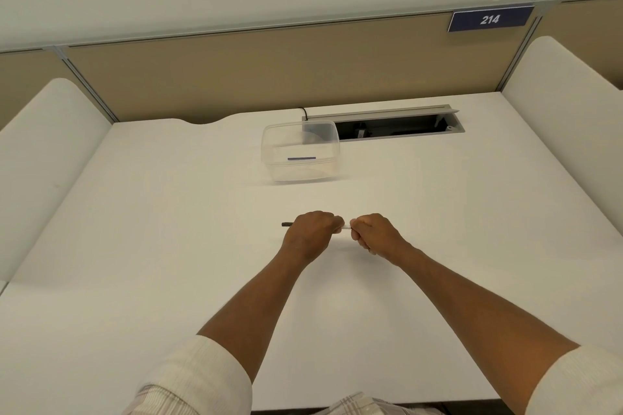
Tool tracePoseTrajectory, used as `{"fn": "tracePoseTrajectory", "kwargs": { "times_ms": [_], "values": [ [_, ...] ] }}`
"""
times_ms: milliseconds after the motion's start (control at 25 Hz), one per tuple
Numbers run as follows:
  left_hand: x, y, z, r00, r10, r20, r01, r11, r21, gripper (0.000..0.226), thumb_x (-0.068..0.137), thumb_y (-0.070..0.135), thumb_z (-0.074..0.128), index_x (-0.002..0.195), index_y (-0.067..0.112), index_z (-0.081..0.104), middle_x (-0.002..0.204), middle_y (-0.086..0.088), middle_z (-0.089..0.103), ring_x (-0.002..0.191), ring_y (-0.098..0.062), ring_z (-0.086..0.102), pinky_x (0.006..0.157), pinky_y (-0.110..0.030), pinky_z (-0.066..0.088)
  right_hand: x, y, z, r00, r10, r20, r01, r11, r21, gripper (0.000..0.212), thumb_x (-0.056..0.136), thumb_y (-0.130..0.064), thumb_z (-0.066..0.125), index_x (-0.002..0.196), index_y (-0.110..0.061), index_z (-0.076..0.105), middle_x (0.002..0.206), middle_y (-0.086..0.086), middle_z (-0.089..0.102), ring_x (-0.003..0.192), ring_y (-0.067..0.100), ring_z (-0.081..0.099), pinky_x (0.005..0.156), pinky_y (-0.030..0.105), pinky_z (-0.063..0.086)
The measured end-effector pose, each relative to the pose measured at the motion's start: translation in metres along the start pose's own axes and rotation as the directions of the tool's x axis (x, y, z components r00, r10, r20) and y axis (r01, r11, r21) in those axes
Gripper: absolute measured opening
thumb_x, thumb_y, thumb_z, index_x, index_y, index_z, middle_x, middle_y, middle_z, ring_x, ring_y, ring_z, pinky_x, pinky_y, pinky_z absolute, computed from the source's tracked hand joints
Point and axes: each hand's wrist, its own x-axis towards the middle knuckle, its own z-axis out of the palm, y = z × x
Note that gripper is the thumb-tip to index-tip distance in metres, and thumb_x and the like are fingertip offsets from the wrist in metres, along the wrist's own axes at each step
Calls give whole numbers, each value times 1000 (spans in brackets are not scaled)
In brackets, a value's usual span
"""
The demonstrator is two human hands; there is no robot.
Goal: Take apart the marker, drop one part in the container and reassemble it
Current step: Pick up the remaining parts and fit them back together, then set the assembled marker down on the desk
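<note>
Left hand [312, 229]: fist clamped round the marker [346, 228], dark end poking out left.
Right hand [371, 232]: closed on the white end, opposing grip for pulling apart.
Container [300, 153]: open, well beyond, ready for a part.

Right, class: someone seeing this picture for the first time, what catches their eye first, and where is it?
The two hands meeting at the middle of the white desk: the left hand and right hand are both closed around a marker held level between them, its dark end sticking out to the left. Behind them stands a clear plastic container, open and seemingly empty. At the upper right, a blue sign reads 214.
</note>
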Motion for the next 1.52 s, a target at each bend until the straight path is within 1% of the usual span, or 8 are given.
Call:
{"fn": "tracePoseTrajectory", "kwargs": {
  "times_ms": [280,400,560,640,760,1000,1320,1520],
  "values": [
    [10,-6,10,999,42,-33,-44,997,-58,25,97,11,46,109,20,65,97,-1,67,91,-25,59,64,-37,42,5,0,-3,990,-129,-64,122,988,-98,17,91,-20,62,83,-10,73,78,7,72,67,11,57,61,21,43],
    [19,-7,16,983,-127,-135,100,978,-184,21,95,26,56,112,19,65,111,0,66,109,-23,56,81,-35,44,9,2,-4,979,-119,-164,105,990,-94,16,91,-19,60,83,-12,72,78,6,72,62,9,54,54,14,40],
    [26,-20,23,922,-324,-211,275,934,-228,49,91,36,62,134,14,51,150,-4,41,137,-27,35,111,-39,30,11,9,-9,962,-119,-245,109,993,-54,17,92,-20,60,82,-12,71,77,8,71,60,12,53,54,20,40],
    [31,-25,24,883,-428,-190,364,883,-296,60,91,40,62,141,13,41,156,-6,30,139,-28,30,111,-42,32,13,12,-10,958,-106,-268,108,994,-8,17,91,-22,61,80,-14,70,76,8,71,62,14,55,58,26,43],
    [39,-28,28,865,-491,-108,405,808,-429,65,91,41,63,143,14,35,148,-5,35,132,-26,40,100,-41,42,14,17,-8,953,-82,-290,90,996,15,17,91,-22,61,79,-14,69,75,7,71,62,14,56,60,27,45],
    [56,-37,38,907,-421,7,375,800,-469,70,86,37,69,145,19,36,144,2,42,131,-19,43,101,-36,41,12,34,-5,979,-57,-194,46,997,-58,11,87,-21,64,78,-16,68,65,-4,61,55,4,48,50,12,38],
    [74,-42,50,963,-244,112,268,872,-410,76,80,30,76,146,22,38,149,3,41,137,-21,33,109,-34,34,11,40,14,993,-28,-115,6,982,-190,10,80,-14,65,86,-21,61,62,-11,55,59,7,51,57,20,40],
    [84,-42,51,977,-167,129,205,896,-393,76,77,25,77,144,23,41,146,4,45,137,-20,32,111,-35,32,11,37,25,991,20,-129,-55,961,-271,14,78,-18,60,92,-19,57,74,-3,64,73,22,62,68,32,52]
  ]
}}
